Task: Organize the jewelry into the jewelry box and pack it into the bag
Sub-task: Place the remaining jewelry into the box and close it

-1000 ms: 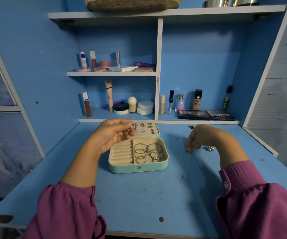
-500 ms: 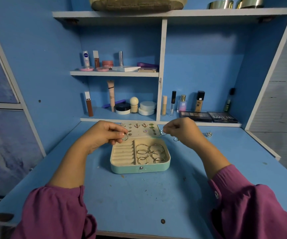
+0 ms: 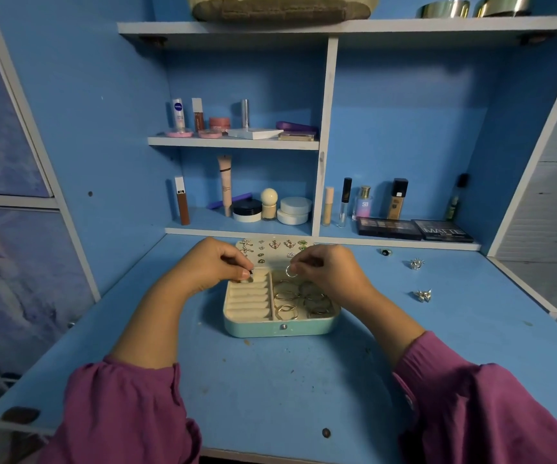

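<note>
Over the open jewelry box (image 3: 282, 324) on the blue counter (image 3: 270, 390), seen from the head camera, the left hand (image 3: 213, 266) pinches a small ring (image 3: 249, 279) at the padded ring slots, likely to seat it. The right hand (image 3: 329, 272) pinches a silver ring (image 3: 290, 271) above the compartment of hoops (probably waiting its turn). Three loose pieces (image 3: 417, 263) lie well apart at right.

Mint-green jewelry box (image 3: 282, 328) with cream lining, gold bangles (image 3: 303, 298), blue desk (image 3: 270, 390), magenta sleeves (image 3: 119, 413).
</note>
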Demonstrator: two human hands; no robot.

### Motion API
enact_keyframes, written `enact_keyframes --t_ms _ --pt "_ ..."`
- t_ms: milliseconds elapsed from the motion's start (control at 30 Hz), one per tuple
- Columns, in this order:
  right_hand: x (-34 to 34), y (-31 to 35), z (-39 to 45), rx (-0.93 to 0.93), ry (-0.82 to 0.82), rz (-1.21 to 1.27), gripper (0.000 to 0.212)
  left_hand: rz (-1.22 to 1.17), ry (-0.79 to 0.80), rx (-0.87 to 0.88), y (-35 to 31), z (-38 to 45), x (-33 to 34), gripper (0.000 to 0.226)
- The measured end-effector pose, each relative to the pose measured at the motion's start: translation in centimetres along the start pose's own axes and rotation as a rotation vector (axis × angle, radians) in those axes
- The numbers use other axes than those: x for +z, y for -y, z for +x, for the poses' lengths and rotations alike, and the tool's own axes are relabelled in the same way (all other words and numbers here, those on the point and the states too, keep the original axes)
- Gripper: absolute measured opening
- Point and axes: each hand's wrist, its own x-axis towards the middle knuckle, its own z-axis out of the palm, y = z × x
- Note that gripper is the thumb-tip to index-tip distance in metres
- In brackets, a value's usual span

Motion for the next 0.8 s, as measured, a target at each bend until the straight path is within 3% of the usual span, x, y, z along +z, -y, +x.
enact_keyframes --t_ms 400,800 --pt "0.2 0.2 -0.2 -0.024 0.014 -0.021 0.007 0.191 0.006 0.017 0.0 0.0 -0.4 0.015" --pt "0.8 1.4 -0.4 -0.041 0.079 -0.022 0.006 0.199 0.048 0.024 0.4 0.3 -0.3 0.024"
